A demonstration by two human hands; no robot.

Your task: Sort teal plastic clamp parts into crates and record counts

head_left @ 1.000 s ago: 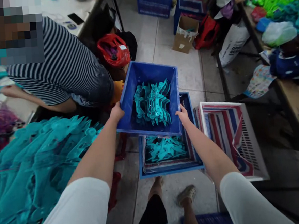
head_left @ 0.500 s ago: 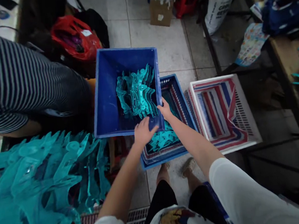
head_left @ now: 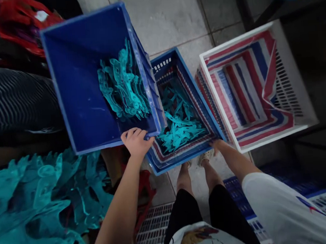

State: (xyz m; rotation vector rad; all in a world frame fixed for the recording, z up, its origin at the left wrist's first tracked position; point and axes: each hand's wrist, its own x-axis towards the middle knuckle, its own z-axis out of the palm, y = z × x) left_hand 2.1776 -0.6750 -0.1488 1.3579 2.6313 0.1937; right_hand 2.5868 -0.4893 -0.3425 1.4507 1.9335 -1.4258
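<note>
My left hand (head_left: 137, 141) is closed over the near rim of a deep blue plastic bin (head_left: 75, 91), close to its right corner. Several nested turquoise plastic pieces (head_left: 124, 85) lie in the bin's right half. Below and to the right stands a blue slotted crate (head_left: 179, 163) lined with striped cloth. Loose turquoise pieces (head_left: 182, 133) are heaped in it. At that crate's near right corner, my right hand (head_left: 220, 147) grips the rim, with some fingers hidden. The bin partly overlaps the crate in view.
A white crate (head_left: 304, 108) with a red, white and blue striped liner stands on the right. Large turquoise pieces (head_left: 43, 204) are stacked at the lower left. A person's striped clothing (head_left: 16, 102) is at the left edge, below a red plastic bag (head_left: 24, 20).
My right hand has left the bin's right side and come down to the lower crate's near corner. My left hand stays on the bin's near rim. The bin appears shifted left and rotated.
</note>
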